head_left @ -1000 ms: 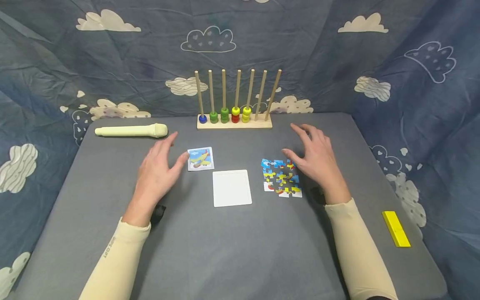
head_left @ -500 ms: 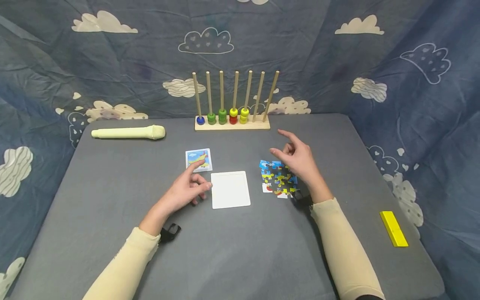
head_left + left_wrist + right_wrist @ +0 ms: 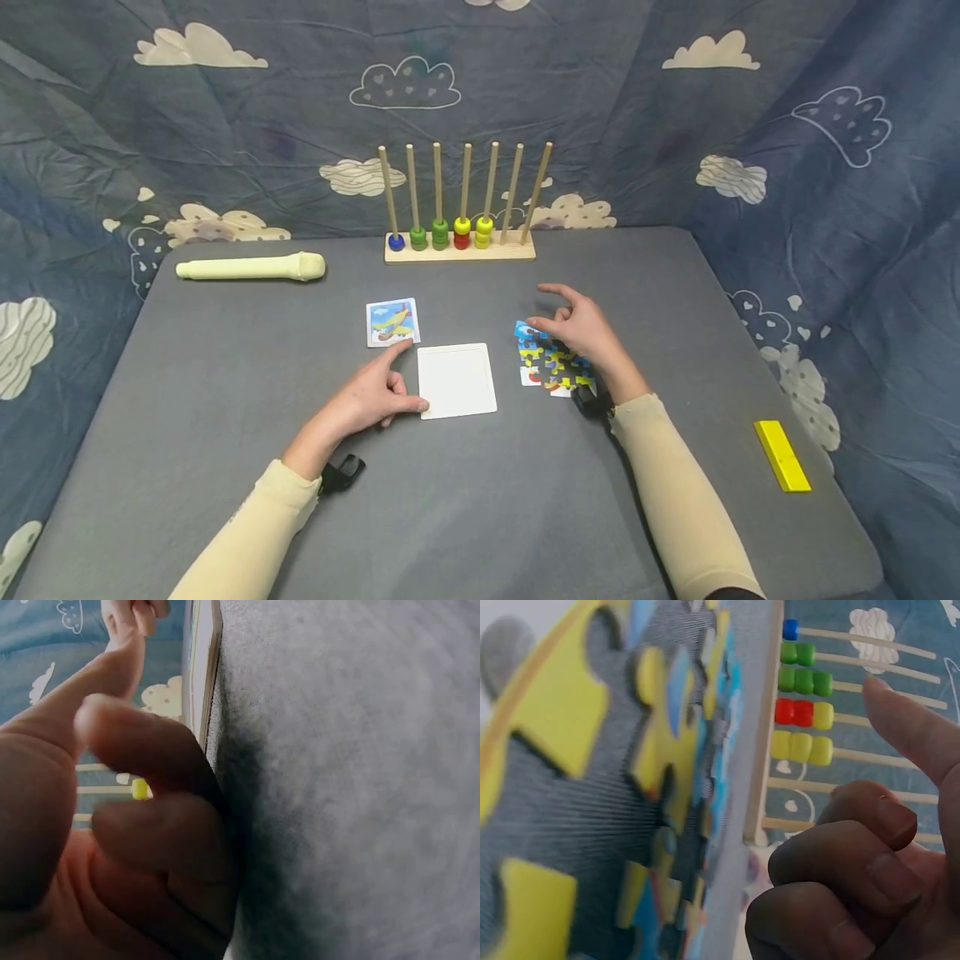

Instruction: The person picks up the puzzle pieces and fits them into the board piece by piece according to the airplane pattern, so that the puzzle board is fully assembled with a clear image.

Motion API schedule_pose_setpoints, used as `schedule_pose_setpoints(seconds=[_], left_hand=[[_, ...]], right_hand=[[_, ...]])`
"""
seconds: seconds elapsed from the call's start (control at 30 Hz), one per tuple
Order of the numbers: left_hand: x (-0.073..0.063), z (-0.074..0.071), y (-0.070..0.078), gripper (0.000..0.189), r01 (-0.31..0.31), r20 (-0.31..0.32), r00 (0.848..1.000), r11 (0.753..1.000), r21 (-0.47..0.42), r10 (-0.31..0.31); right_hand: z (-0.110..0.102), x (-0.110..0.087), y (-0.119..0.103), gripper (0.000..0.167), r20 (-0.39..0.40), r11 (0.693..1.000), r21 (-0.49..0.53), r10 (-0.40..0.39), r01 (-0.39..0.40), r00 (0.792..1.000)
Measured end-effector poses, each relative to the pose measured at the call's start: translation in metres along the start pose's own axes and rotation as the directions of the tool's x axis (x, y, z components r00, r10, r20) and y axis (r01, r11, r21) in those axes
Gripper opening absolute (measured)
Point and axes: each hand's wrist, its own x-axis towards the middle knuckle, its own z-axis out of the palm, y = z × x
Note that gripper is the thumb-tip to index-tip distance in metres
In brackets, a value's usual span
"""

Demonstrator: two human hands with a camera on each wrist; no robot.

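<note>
A white square puzzle tray (image 3: 456, 381) lies mid-table. Along its left side is my left hand (image 3: 369, 393), thumb and index finger spread, thumb tip at the near-left corner and index tip close to the far-left one. In the left wrist view the tray's edge (image 3: 202, 682) rises just past the curled fingers (image 3: 150, 750). Several loose jigsaw pieces (image 3: 531, 354) in blue, yellow and red lie right of the tray. Over their far part hovers my right hand (image 3: 588, 333), holding nothing, index and thumb apart and the other fingers (image 3: 840, 862) curled. An airplane picture card (image 3: 392, 322) lies behind the tray.
At the back stands a wooden peg rack (image 3: 460, 250) with coloured beads on upright rods. A pale yellow toy microphone (image 3: 251, 267) lies back left, and a yellow block (image 3: 782, 456) near the right edge. Cloud-print cloth (image 3: 292, 125) hangs around the table.
My left hand has come right and toward me, from beside the picture card to the tray's left edge. My right hand has moved left and nearer over the pieces, its outer fingers curling.
</note>
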Motion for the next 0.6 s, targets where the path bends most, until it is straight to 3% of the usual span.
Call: schedule_pose_setpoints(seconds=[0.23, 0.6], left_hand=[[-0.0035, 0.0032, 0.0016, 0.111, 0.057, 0.040, 0.997, 0.998, 0.027, -0.058], [-0.0023, 0.0069, 0.0014, 0.113, 0.071, 0.041, 0.996, 0.995, 0.077, -0.074]], right_hand=[[0.0081, 0.0036, 0.0051, 0.061, 0.037, 0.998, -0.033, 0.055, -0.054, 0.998], [0.0102, 0.0040, 0.0106, 0.055, 0.058, 0.987, -0.102, 0.130, -0.123, 0.990]])
